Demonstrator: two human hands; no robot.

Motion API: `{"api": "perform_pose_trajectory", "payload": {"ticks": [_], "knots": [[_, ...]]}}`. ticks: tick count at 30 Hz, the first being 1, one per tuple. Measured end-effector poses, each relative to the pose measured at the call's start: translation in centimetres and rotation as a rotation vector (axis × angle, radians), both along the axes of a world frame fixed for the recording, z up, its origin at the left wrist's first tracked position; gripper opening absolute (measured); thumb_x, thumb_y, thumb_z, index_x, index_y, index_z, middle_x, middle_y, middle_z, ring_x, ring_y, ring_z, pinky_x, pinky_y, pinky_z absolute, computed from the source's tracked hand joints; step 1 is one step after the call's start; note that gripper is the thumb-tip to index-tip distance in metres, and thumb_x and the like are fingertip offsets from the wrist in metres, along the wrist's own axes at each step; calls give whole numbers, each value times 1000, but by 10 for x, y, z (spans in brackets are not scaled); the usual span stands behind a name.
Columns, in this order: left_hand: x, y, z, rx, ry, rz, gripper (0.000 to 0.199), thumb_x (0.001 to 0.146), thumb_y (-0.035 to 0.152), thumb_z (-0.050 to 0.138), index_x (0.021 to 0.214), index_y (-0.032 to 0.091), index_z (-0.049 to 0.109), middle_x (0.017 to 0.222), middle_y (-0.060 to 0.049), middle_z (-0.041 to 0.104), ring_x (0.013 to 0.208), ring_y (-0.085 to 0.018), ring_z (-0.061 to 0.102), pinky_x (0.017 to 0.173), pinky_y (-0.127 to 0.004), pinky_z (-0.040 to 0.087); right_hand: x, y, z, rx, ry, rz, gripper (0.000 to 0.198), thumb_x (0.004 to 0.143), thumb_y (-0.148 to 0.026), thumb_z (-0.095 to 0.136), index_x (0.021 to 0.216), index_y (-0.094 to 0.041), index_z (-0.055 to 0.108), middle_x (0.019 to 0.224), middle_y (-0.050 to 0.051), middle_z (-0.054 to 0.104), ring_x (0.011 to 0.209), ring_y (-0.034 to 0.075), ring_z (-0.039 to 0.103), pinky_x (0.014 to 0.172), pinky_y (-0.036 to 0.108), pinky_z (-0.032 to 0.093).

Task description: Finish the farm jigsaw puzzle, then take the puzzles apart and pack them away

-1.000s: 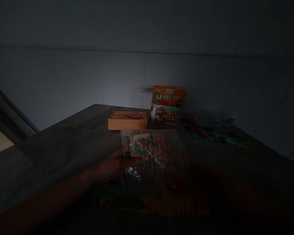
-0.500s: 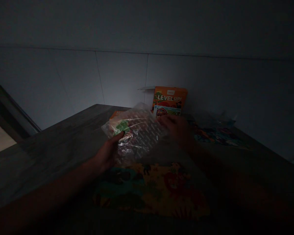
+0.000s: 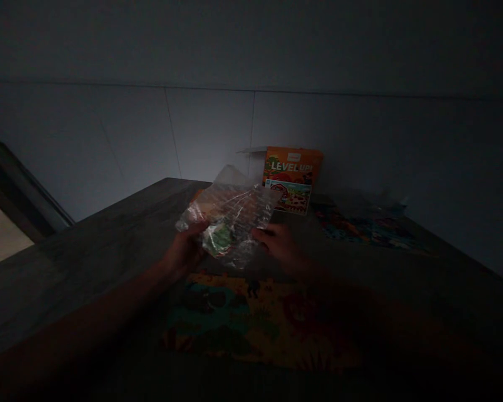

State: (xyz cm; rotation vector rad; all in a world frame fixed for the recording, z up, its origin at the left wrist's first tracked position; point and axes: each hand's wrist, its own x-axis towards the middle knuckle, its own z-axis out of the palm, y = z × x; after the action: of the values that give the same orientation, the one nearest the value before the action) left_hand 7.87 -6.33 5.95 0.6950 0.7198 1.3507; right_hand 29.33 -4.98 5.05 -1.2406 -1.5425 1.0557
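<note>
A clear plastic bag [image 3: 243, 206] with printed lettering is held up between my two hands above the table. Inside its lower part lies something with green and pale patches, perhaps puzzle pieces; the dim light hides their shapes. My left hand [image 3: 186, 245] grips the bag's lower left side, thumb on top. My right hand [image 3: 279, 243] pinches its lower right side. Just below the hands, a joined puzzle [image 3: 251, 321] with a colourful animal scene lies flat on the table, its right part in deep shadow.
An orange box [image 3: 293, 178] marked "LEVEL UP!" stands at the table's back by the wall, a flap sticking out left. Another colourful puzzle picture [image 3: 364, 226] lies at the back right, with crumpled clear plastic [image 3: 389, 204] on it. The grey table [image 3: 109, 229] reaches far left.
My right hand has moved down and left from the bag's upper right to its lower right side. The bag has shifted and its green contents sit lower. More of the box's front shows.
</note>
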Motion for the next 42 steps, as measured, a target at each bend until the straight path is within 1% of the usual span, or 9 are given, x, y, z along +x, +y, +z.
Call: {"api": "perform_pose_trajectory", "payload": {"ticks": [6, 11, 16, 18, 20, 25, 31, 37, 42], "knots": [[-2, 14, -16, 43, 265, 83, 30, 67, 9, 73, 95, 11, 63, 84, -9, 70, 69, -20, 69, 62, -29, 58, 25, 24, 12, 82, -56, -87, 26, 78, -40, 58, 63, -19, 52, 51, -4, 49, 44, 10, 43, 46, 24, 32], [-17, 26, -29, 33, 654, 369, 48, 64, 24, 77, 106, 15, 57, 98, -10, 67, 79, -22, 66, 62, -29, 52, 43, 37, 22, 38, -153, -124, 35, 77, -28, 60, 110, -17, 58, 107, 9, 65, 71, 16, 63, 60, 28, 49], [-25, 18, -17, 508, 998, 620, 38, 73, 28, 71, 106, 18, 53, 105, -7, 60, 95, -21, 60, 76, -31, 49, 80, 1, 55, 104, -815, 320, 53, 68, -35, 74, 117, -17, 61, 107, 9, 66, 92, 24, 63, 77, 32, 48], [-22, 6, -8, 750, 1055, 489, 16, 82, 25, 64, 93, 17, 56, 94, -5, 60, 86, -18, 59, 74, -30, 47, 90, -24, 58, 50, -958, 555, 64, 67, -32, 73, 128, -21, 55, 118, 9, 61, 97, 24, 62, 79, 31, 48], [-15, -6, -2, 965, 1127, 138, 8, 87, 24, 58, 88, 16, 59, 88, -5, 60, 82, -17, 59, 74, -30, 47, 94, -46, 52, -4, -1055, 658, 61, 67, -30, 72, 126, -23, 56, 122, 9, 57, 102, 25, 60, 79, 31, 47], [3, -25, 0, 1175, 1328, -641, 43, 75, 38, 75, 111, 20, 63, 113, -9, 59, 107, -26, 54, 95, -39, 45, 82, -61, 35, -77, -1167, 616, 58, 67, -29, 69, 122, -19, 52, 117, 12, 59, 102, 28, 59, 75, 32, 46], [8, -26, -5, 1150, 1392, -691, 62, 70, 44, 79, 125, 25, 59, 124, -9, 55, 120, -30, 47, 104, -43, 39, 69, -58, 40, -99, -1204, 557, 44, 69, -34, 69, 107, -16, 57, 107, 11, 62, 92, 25, 61, 66, 28, 44], [5, -26, -2, 1170, 1395, -724, 41, 75, 36, 76, 114, 27, 67, 131, -8, 51, 123, -29, 46, 106, -43, 38, 69, -58, 40, -82, -1232, 595, 56, 61, -36, 76, 108, -12, 57, 114, 14, 58, 97, 27, 58, 72, 30, 46], [13, -43, 3, 1272, 1504, -806, 48, 81, 19, 66, 126, 33, 61, 153, -6, 32, 142, -37, 21, 112, -58, 22, 67, -57, 37, -101, -1178, 562, 55, 61, -34, 76, 109, -16, 57, 106, 12, 63, 88, 27, 62, 61, 29, 44]]}}
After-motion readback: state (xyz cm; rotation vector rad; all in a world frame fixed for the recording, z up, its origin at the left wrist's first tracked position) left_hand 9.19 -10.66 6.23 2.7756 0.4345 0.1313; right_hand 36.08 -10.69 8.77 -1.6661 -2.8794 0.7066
